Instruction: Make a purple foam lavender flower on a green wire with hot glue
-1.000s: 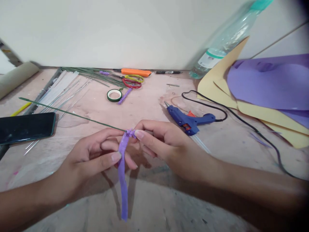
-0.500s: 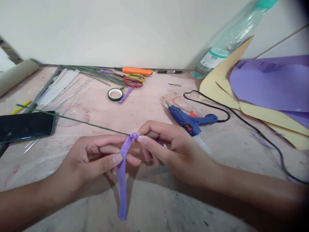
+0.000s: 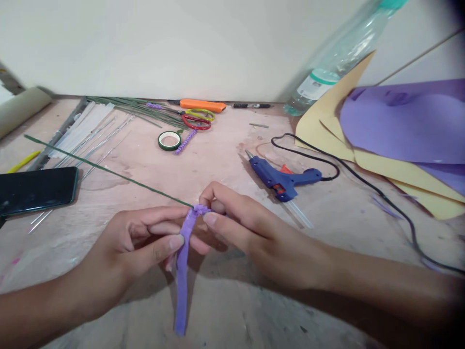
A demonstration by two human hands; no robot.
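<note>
My left hand is closed, with its thumb pressing a purple paper strip against the fingers. The strip's lower end hangs down free. At its top the strip meets a curled purple paper coil wrapped round the end of a green wire stem. My right hand pinches this coiled end between thumb and forefinger; the part inside the hand is hidden. From there the stem slants up to the left, over the black phone.
A blue glue gun lies to the right with its black cord. Behind are green tape, scissors, an orange cutter and a pen. Glue sticks lie left. Purple paper and a bottle stand right.
The stem's far end has swung upward as the coiled end turned in my right fingers. My left hand keeps its grip on the strip. The whole view has shifted slightly.
</note>
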